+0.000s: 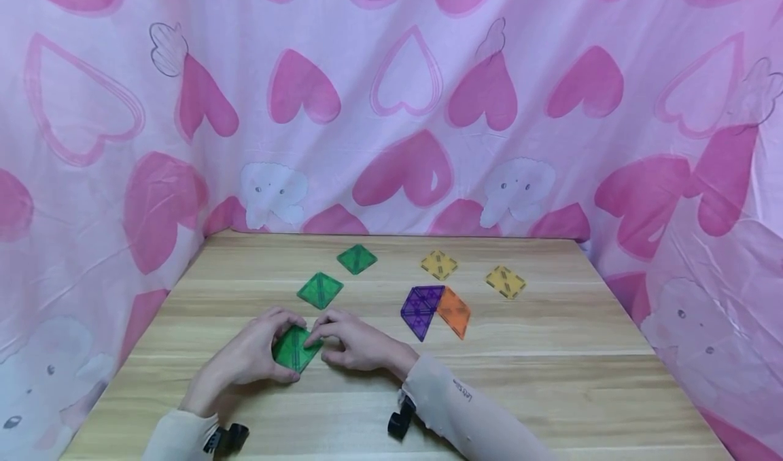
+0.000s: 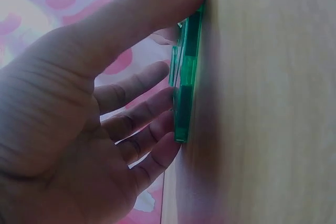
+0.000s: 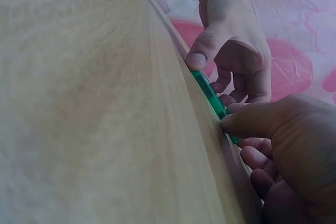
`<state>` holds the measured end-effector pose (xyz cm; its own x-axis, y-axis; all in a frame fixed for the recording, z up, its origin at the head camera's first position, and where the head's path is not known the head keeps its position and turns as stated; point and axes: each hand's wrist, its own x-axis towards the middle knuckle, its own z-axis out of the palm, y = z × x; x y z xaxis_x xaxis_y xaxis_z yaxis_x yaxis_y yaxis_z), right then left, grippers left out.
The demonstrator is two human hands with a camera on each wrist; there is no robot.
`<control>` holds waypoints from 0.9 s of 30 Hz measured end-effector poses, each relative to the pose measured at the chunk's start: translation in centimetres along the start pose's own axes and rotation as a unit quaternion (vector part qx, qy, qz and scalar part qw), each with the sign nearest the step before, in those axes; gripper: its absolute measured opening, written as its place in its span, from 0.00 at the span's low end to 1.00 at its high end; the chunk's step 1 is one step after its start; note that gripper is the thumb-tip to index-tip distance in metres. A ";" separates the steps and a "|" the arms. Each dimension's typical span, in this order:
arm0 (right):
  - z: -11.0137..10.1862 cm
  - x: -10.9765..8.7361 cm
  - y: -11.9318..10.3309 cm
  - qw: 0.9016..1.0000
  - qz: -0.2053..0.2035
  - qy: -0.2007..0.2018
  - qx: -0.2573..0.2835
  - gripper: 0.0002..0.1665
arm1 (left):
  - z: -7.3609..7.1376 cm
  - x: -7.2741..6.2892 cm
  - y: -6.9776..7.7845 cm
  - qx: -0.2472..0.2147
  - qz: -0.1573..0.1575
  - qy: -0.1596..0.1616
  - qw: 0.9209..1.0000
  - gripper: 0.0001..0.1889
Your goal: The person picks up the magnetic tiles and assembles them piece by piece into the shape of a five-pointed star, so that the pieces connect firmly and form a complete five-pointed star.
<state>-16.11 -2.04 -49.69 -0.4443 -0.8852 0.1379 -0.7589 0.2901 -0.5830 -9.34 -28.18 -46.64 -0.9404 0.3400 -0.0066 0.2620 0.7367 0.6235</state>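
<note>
A diamond-shaped green magnetic tile [image 1: 292,353] with a seam down its middle lies flat on the wooden table, between both hands. My left hand [image 1: 253,349] holds it from the left, thumb at the near corner and fingers along the far-left side. In the left wrist view that thumb and the fingertips meet the edges of the green tile [image 2: 185,95]. From the right, my right hand [image 1: 355,342] reaches in, its index finger over the tile's right part. The right wrist view has its thumb and index finger pinching the end of the green tile [image 3: 210,94].
Beyond the hands lie two more green diamonds, a nearer one [image 1: 320,290] and a farther one [image 1: 357,260]. Purple triangular tiles [image 1: 421,309] touch an orange piece [image 1: 455,313] to the right. Two yellow diamonds, one left [image 1: 439,265] and one right [image 1: 506,281], lie behind. A pink heart-print curtain [image 1: 404,107] surrounds the table.
</note>
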 end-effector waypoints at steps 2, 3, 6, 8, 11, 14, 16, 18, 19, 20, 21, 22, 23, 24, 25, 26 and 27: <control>-0.1 -0.2 0.0 1.000 0.003 -0.002 0.003 0.20 | 0.1 0.1 0.2 0.001 -0.002 -0.003 1.000 0.45; -0.2 -0.3 0.1 1.000 0.004 -0.003 0.004 0.20 | 0.1 0.2 0.3 0.003 -0.002 -0.005 1.000 0.45; -0.5 -0.7 0.2 1.000 0.014 -0.008 0.026 0.21 | 0.3 0.2 0.6 0.006 0.000 -0.011 1.000 0.47; -0.8 -1.1 0.3 0.998 0.026 -0.009 0.055 0.24 | 0.4 0.2 0.7 0.006 0.003 -0.012 1.000 0.50; -1.6 -1.8 0.3 0.994 0.048 -0.001 0.099 0.29 | 0.4 0.0 1.1 0.008 0.005 -0.007 1.000 0.54; -2.6 -2.6 0.6 0.991 0.055 0.017 0.120 0.33 | 0.2 -0.1 1.6 0.010 0.001 0.000 1.000 0.54; -3.6 -3.2 0.8 0.990 0.054 0.031 0.130 0.34 | -0.1 0.0 2.0 0.018 0.005 0.003 1.000 0.53; -4.6 -4.0 1.2 0.987 0.062 0.047 0.137 0.34 | -0.6 0.4 2.4 0.023 0.014 0.006 1.000 0.52; -5.1 -4.5 1.5 0.986 0.068 0.057 0.141 0.34 | -0.8 0.7 2.6 0.027 0.022 0.007 0.999 0.51; -5.7 -5.0 1.8 0.985 0.073 0.067 0.144 0.34 | -1.1 1.0 2.9 0.031 0.032 0.009 0.999 0.50; -6.3 -5.6 2.1 0.983 0.080 0.075 0.151 0.34 | -1.3 1.5 3.2 0.035 0.040 0.011 0.999 0.50; -6.9 -6.2 2.5 0.981 0.087 0.085 0.152 0.35 | -1.5 1.9 3.6 0.040 0.047 0.013 0.998 0.50; -7.5 -6.8 2.9 0.980 0.092 0.095 0.151 0.36 | -1.6 2.4 3.9 0.044 0.052 0.014 0.998 0.49; -8.1 -7.5 3.2 0.978 0.096 0.105 0.153 0.37 | -1.7 2.8 4.3 0.047 0.057 0.014 0.997 0.49; -8.7 -8.1 3.6 0.977 0.100 0.115 0.151 0.38 | -1.7 3.3 4.7 0.049 0.061 0.014 0.997 0.49; -9.3 -8.8 4.0 0.975 0.105 0.124 0.149 0.39 | -1.7 3.8 5.2 0.051 0.065 0.013 0.996 0.49; -9.8 -9.6 4.3 0.973 0.112 0.134 0.149 0.40 | -1.6 4.3 5.6 0.053 0.068 0.012 0.996 0.49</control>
<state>-19.81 11.26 -45.71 -0.7210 -0.6737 0.1621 -0.4755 0.3109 -0.8230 -12.30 -23.50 -41.96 -0.8996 0.4271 0.0911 0.4067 0.7432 0.5313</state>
